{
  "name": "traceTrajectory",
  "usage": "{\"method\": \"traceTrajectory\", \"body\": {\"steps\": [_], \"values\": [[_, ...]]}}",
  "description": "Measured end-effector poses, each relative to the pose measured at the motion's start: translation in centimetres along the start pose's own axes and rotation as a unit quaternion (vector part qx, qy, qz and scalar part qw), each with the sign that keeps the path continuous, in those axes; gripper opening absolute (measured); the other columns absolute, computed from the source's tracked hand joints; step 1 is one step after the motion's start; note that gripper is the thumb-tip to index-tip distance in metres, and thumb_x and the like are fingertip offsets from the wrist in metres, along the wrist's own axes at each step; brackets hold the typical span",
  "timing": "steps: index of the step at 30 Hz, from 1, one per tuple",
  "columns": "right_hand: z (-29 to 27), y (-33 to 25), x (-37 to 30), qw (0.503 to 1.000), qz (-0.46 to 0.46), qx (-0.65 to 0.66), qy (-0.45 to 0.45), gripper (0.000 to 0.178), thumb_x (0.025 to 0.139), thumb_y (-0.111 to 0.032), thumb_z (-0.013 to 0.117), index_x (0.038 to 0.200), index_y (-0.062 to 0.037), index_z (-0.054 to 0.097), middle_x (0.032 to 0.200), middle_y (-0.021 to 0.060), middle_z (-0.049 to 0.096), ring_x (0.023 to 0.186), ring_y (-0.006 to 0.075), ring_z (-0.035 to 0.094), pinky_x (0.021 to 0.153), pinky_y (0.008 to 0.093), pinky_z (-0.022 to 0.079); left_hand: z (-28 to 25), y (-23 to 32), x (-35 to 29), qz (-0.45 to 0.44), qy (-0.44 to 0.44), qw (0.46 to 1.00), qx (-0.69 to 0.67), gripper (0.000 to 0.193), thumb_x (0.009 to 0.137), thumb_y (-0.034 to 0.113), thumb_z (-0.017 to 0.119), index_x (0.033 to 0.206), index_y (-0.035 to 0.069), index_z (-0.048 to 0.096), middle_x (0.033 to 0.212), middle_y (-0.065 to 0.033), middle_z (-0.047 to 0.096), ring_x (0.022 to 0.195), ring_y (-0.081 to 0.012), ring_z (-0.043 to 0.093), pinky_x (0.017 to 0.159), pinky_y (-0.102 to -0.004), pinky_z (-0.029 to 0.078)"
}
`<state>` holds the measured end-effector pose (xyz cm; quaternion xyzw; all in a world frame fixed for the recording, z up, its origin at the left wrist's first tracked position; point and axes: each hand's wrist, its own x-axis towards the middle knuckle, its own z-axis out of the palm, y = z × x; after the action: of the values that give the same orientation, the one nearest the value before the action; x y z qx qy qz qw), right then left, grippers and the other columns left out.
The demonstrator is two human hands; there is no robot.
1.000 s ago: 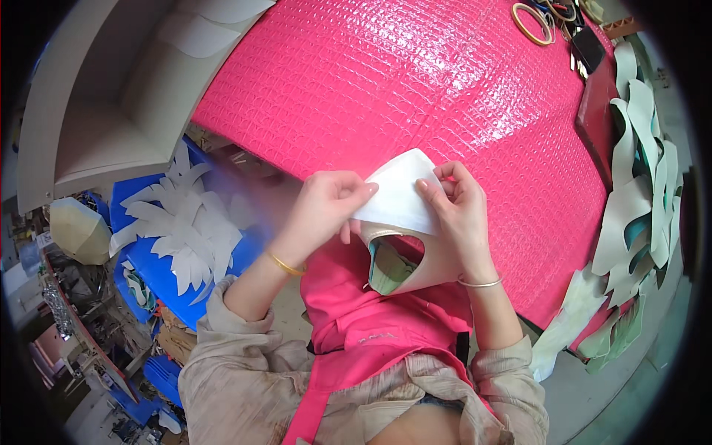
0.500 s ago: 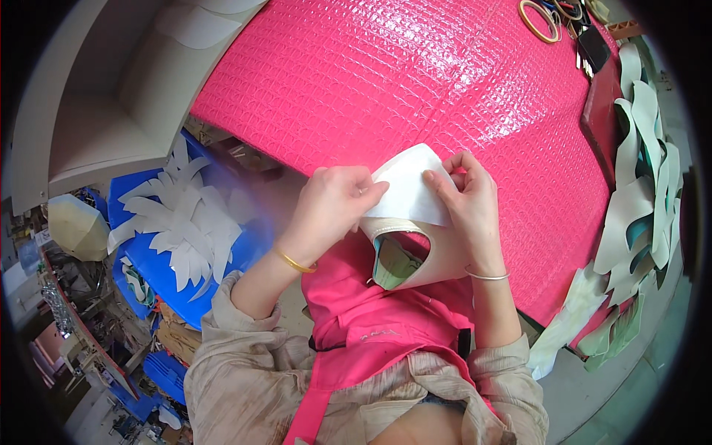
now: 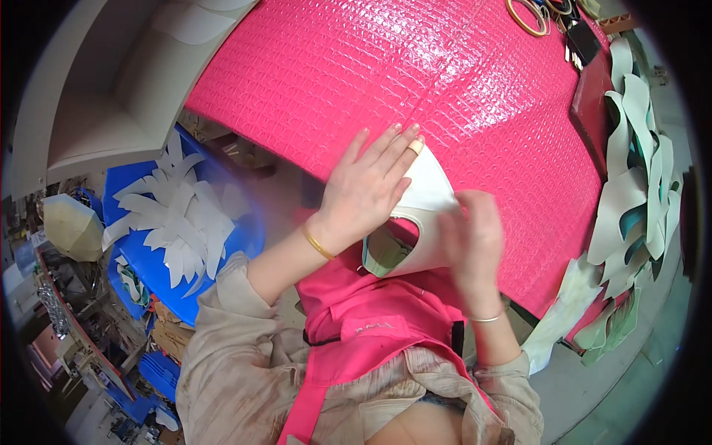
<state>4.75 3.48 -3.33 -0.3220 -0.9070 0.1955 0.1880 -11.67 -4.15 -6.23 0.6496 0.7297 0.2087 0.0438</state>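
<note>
Left fingers [image 3: 383,146] flat over white piece [image 3: 431,180]

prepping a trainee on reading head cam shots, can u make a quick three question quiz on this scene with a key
1. Multiple choice: what does the left hand lie spread over?
a) a roll of tape
b) a white piece
c) a dark red board

2. True or false: the wrist of the right hand wears the gold bangle.

3. Fill in: the pale cut strips at the left lie on a ____ surface.

Key
1. b
2. False: it wears the silver bangle; the gold one is on the left wrist.
3. blue
</note>
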Motion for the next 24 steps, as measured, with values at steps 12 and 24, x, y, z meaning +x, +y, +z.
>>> {"method": "traceTrajectory", "body": {"steps": [12, 24], "values": [[-0.4, 0.3, -1.5, 0.977, -0.091, -0.017, -0.194, 0.056, 0.077, -0.027, 0.062, 0.128, -0.0149, 0.043, 0.132, 0.0103, 0.041, 0.120, 0.0265, 0.040, 0.099, 0.0434, 0.029, -2.8, -3.7, -7.1, 0.138, 0.031, 0.989, -0.032, 0.033, 0.074, 0.006, 0.054, 0.105, 0.015, 0.060, 0.110, 0.0015, 0.061, 0.105, -0.0148, 0.056, 0.102, -0.0479, 0.027], [-7.0, -2.7, -0.1, 0.922, 0.048, 0.370, -0.100, 0.032, 0.070, 0.000, 0.067, 0.099, 0.0026, 0.051, 0.084, 0.0045, 0.059, 0.079, 0.0143, 0.059, 0.068, 0.0263, 0.047, -5.1, -0.1, -1.9, -0.056, -0.018, 0.840, -0.539, 0.033, 0.078, 0.012, 0.063, 0.106, -0.003, 0.058, 0.091, -0.0103, 0.065, 0.082, -0.0183, 0.061, 0.071, -0.0276, 0.047]]}}
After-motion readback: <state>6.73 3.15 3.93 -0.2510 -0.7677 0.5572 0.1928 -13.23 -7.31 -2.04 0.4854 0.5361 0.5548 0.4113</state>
